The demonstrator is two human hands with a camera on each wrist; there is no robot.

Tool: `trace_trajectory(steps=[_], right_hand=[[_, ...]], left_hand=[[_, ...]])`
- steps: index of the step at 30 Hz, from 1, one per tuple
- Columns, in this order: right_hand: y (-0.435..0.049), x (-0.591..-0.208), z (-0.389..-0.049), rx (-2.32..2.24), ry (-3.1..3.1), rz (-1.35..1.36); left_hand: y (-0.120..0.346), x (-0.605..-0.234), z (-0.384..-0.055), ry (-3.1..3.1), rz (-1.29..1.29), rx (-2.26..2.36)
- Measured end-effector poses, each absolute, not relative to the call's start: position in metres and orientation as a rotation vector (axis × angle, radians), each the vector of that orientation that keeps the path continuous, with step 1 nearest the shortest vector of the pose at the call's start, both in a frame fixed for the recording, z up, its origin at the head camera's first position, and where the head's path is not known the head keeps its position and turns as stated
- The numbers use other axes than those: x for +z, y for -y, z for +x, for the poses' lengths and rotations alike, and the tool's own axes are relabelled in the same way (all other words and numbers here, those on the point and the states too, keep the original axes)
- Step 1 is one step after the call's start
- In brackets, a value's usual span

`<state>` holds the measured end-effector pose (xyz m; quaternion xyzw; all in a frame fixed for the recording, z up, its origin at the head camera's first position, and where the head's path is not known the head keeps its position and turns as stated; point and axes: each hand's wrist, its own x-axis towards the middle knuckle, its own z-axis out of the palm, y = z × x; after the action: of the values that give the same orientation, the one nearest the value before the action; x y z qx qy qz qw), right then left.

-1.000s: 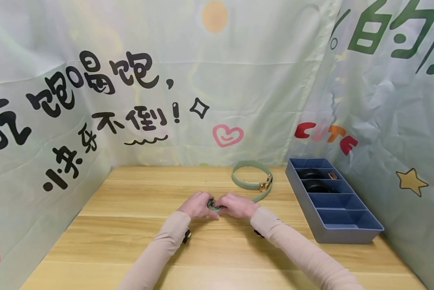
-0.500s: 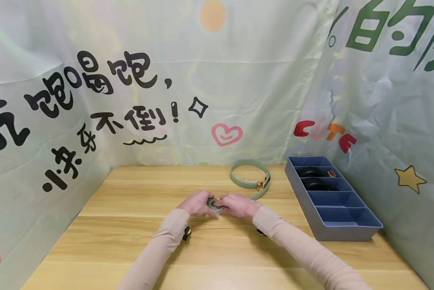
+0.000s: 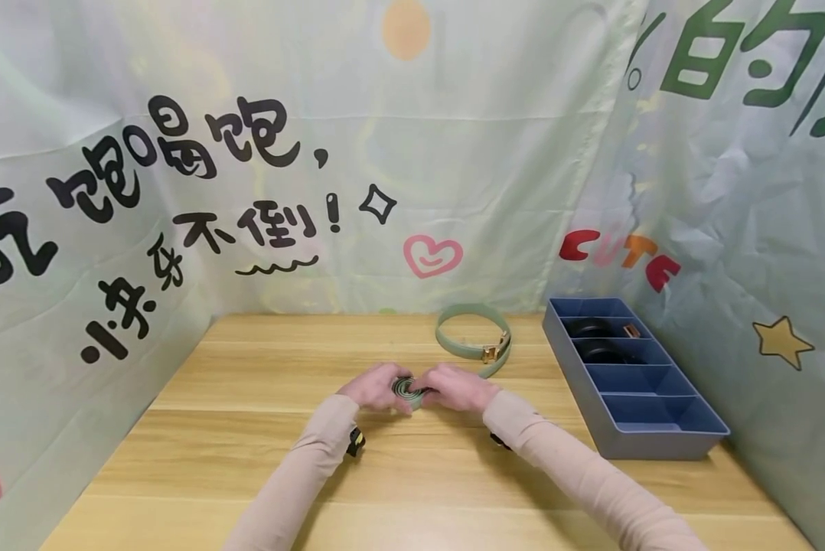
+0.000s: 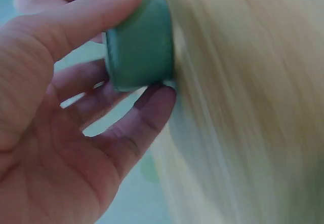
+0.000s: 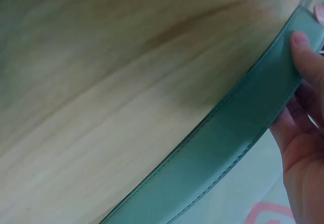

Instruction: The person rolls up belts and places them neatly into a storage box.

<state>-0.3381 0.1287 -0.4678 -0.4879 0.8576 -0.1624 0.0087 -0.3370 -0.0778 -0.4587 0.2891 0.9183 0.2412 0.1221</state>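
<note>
A light green belt is partly wound into a tight coil (image 3: pixel 409 391), standing on edge on the wooden table. My left hand (image 3: pixel 374 387) holds that coil from the left; in the left wrist view the thumb lies along the top of the green roll (image 4: pixel 142 44) and the fingers curve under it. From the other side my right hand (image 3: pixel 457 387) pinches the belt beside the coil. The right wrist view shows its thumb on the flat of the stitched strap (image 5: pixel 202 150). Behind the right hand the rest of the belt forms a wide loop (image 3: pixel 461 349) with a gold buckle (image 3: pixel 490 353).
To the right stands a blue-grey divided box (image 3: pixel 663 448). Two of its compartments hold coiled black belts (image 3: pixel 591 329), one showing a copper-coloured buckle (image 3: pixel 631 330). Printed cloth (image 3: pixel 509 176) closes off the table at the back and both sides.
The belt's loose loop and buckle have slid a little to the left, toward the coil. Both hands keep their hold at nearly the same place, with small shifts of the fingers.
</note>
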Motion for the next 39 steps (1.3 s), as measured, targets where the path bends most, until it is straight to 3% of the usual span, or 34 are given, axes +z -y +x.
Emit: trace_trajectory(steps=[6,12,23,31,39], right_hand=[[-0.127,-0.47,-0.338,-0.511,-2.677,-1.601],[-0.134,-0.468,-0.335,-0.466,-2.694,-1.502],[-0.127,-0.472,-0.337,-0.532,-2.744,-1.524],[-0.131,-0.468,-0.338,-0.488,-2.727,-1.471],[-0.127,-0.471,-0.339,-0.48,-2.781,-1.515]], left_hand=[[0.073,-0.458,-0.335,-2.783,0.808,0.601],[0.073,-0.458,-0.334,-2.704,0.901,0.628],[0.069,-0.464,-0.331,-2.91,0.693,0.607],[0.069,-0.46,-0.334,-2.84,0.877,0.516],[0.067,-0.462,-0.335,-2.836,0.747,0.598]])
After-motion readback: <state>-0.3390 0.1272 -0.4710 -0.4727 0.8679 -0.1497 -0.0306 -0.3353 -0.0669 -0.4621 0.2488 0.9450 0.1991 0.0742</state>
